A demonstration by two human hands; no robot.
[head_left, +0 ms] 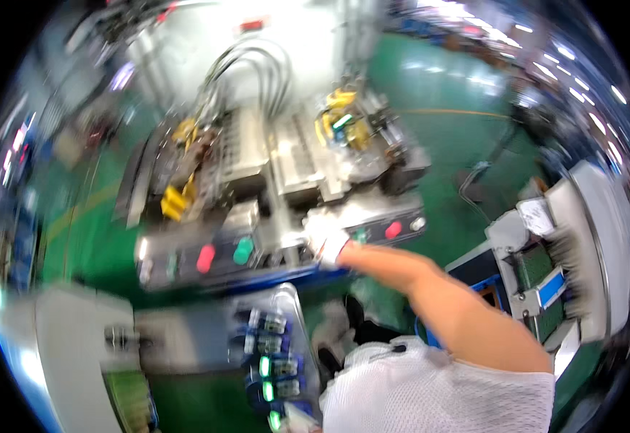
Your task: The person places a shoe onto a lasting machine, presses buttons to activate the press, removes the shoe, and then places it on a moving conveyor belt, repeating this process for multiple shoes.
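Note:
My right hand (324, 240), in a white glove with a red cuff, reaches forward onto the front edge of a grey metal machine (297, 169). It rests beside a small green button (360, 234) on the control panel (185, 263). Blur hides whether its fingers hold anything. At the bottom edge only a bit of my gloved left hand (294, 418) shows. It grips the near end of a clear plastic tray (292, 303). The tray carries a row of blue parts (271, 353) with green spots.
The panel has a red button (205, 258) and a green one (242, 250) on the left, and a red one (393, 229) on the right. Yellow fixtures (174, 202) and cables sit on the machine. A grey cabinet (76, 346) stands left, another machine (582, 245) right, on green floor (437, 94).

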